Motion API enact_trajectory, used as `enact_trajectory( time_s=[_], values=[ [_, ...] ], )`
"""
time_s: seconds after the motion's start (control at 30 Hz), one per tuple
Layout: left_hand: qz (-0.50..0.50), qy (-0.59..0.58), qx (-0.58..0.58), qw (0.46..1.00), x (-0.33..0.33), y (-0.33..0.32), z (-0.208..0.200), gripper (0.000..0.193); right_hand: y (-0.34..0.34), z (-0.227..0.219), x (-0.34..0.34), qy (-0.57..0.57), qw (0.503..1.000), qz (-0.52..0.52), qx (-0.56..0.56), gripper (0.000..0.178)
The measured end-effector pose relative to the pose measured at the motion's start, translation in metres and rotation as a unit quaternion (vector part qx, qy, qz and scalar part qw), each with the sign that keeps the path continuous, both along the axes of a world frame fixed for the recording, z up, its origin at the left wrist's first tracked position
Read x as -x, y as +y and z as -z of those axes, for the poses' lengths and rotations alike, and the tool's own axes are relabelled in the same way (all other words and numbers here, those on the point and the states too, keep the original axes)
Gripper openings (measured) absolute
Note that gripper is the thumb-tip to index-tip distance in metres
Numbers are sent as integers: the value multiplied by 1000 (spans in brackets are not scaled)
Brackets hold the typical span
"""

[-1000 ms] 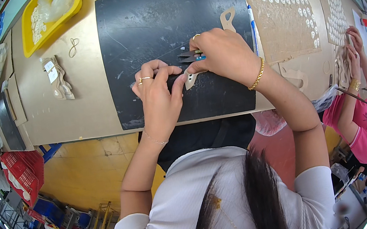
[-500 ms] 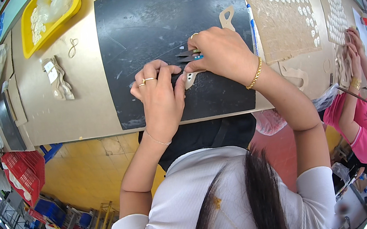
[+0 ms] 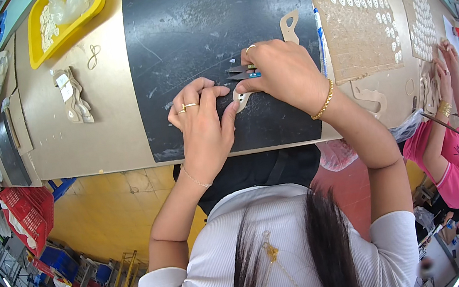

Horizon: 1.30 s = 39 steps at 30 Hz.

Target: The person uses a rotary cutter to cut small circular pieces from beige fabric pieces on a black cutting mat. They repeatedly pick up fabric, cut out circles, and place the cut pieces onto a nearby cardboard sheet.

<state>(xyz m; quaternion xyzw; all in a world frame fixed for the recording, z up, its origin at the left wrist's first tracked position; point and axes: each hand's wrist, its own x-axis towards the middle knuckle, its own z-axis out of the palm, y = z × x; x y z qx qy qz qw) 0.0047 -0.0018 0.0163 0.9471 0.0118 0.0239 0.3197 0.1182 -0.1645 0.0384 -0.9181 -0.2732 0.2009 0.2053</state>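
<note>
My right hand (image 3: 288, 69) is closed around small thread snips (image 3: 243, 73) with dark blades and blue-green on the handle. Their blades point left, slightly parted, above a black mat (image 3: 178, 38). Beneath my right thumb lies a small curved beige piece (image 3: 243, 101) with a white patch and dark holes. My left hand (image 3: 200, 111) has its fingers curled, and its thumb presses on the left edge of that piece. Part of the piece is hidden by my fingers. Another beige cutout (image 3: 289, 26) with an opening lies just beyond my right hand. A tiny white patch (image 3: 232, 61) rests near the snips.
A yellow tray (image 3: 35, 45) with white pieces and a plastic bag stands far left, near a bundle of beige pieces (image 3: 74, 98). A pen (image 3: 320, 35) lies along the mat's right edge. Brown sheets (image 3: 359, 35) with rows of white patches lie right. A co-worker's hands (image 3: 446, 63) are at far right.
The view has shifted slightly, moving the table things a little right. My left index finger and thumb look a bit farther apart; the snips stay in my right hand.
</note>
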Motion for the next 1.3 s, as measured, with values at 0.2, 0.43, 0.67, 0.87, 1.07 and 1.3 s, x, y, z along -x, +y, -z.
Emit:
enact_trajectory(
  time_s=[0.2, 0.43, 0.67, 0.87, 1.07, 1.3],
  values=[
    [3, -4, -1, 1000, 2, 0, 0, 30, -11, 1, -10, 31, 998, -45, -41, 39],
    [1, 6, 1, 1000, 1, -1, -2, 29, -3, -10, -9, 60, 998, -33, 9, 39],
    [-5, 8, -7, 1000, 2, -4, 1, 29, -4, -9, -1, 38, 999, -26, -11, 42],
    [4, -2, -8, 1000, -1, -3, 0, 30, -14, 5, 1, 14, 994, -49, -92, 33],
    [19, -41, -23, 999, 3, -3, 7, 28, -63, -10, -7, -22, 928, 233, -290, 29],
    [33, -78, -42, 995, 7, -1, 14, 30, -66, 12, 55, -95, 932, 327, -127, 27]
  ],
)
